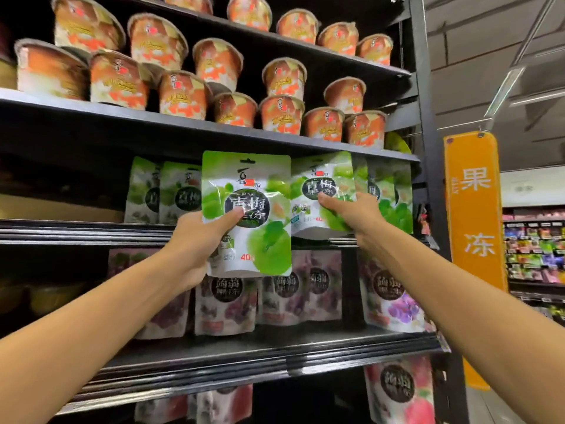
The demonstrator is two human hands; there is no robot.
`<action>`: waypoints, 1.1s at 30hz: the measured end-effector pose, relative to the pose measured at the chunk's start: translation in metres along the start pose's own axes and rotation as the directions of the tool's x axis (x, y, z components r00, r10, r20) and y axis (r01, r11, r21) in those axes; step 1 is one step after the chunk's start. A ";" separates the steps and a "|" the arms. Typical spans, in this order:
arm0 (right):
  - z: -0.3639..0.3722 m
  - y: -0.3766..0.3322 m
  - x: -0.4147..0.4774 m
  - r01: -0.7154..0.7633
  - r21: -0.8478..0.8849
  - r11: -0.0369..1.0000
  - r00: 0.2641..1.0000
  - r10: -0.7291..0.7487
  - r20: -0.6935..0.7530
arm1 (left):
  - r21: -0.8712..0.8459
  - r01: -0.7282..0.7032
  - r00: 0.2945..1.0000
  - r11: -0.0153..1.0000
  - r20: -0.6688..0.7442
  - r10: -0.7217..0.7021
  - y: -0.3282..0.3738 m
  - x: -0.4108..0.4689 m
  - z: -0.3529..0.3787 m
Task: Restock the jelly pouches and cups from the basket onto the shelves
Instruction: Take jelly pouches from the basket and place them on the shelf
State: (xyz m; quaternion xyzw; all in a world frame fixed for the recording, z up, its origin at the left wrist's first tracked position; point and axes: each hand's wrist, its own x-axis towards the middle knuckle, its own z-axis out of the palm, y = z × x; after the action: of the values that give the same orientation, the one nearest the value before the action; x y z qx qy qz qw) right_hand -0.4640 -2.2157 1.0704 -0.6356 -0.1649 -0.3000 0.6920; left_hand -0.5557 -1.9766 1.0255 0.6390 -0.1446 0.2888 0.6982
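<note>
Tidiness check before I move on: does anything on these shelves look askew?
Yes: the orange cups above the green pouches are piled loosely, several tilted. Nothing spilled or damaged shows.

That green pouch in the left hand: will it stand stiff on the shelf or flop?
Probably semi-floppy: the green pouch shows creases where the left hand grips its lower left side. Its glossy film looks slick, so a loose pinch might slip. The neighbouring pouches stand upright on the shelf, so it should too, though a nudge may tip it.

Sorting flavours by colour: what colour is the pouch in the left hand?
The pouch is green and white; head view.
</note>
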 end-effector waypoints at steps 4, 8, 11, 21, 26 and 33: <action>0.010 0.005 0.015 0.004 0.017 1.000 1.000 -0.004 -0.013 | -0.055 0.033 0.997 0.998 -0.061 -0.036 -0.004 0.004 0.005; 0.019 0.010 0.023 0.072 -0.068 0.995 0.997 -0.073 -0.009 | -0.053 0.013 0.996 0.999 -0.085 -0.018 -0.010 0.009 0.004; 0.025 0.013 0.024 0.113 -0.150 0.982 0.993 -0.116 -0.006 | -0.059 -0.004 0.996 0.998 -0.093 -0.002 -0.012 0.011 0.004; 0.015 0.020 0.011 0.244 -0.444 0.862 0.958 -0.286 -0.028 | -0.063 0.004 0.995 0.998 -0.096 -0.010 -0.016 0.011 0.003; 0.011 0.025 -0.003 0.257 -0.689 0.677 0.875 -0.466 -0.132 | -0.065 0.009 0.996 0.998 -0.093 -0.016 -0.016 0.010 0.005; 0.014 0.033 -0.002 0.176 -0.792 0.584 0.856 -0.488 -0.170 | -0.052 0.018 0.993 0.998 -0.117 -0.024 -0.018 0.011 0.009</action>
State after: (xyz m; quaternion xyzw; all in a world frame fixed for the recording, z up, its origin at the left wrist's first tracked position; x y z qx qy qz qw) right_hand -0.4433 -2.2013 1.0455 -0.7513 -0.0099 -0.5811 0.3126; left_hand -0.5352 -1.9829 1.0188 0.6044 -0.1037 0.3150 0.7244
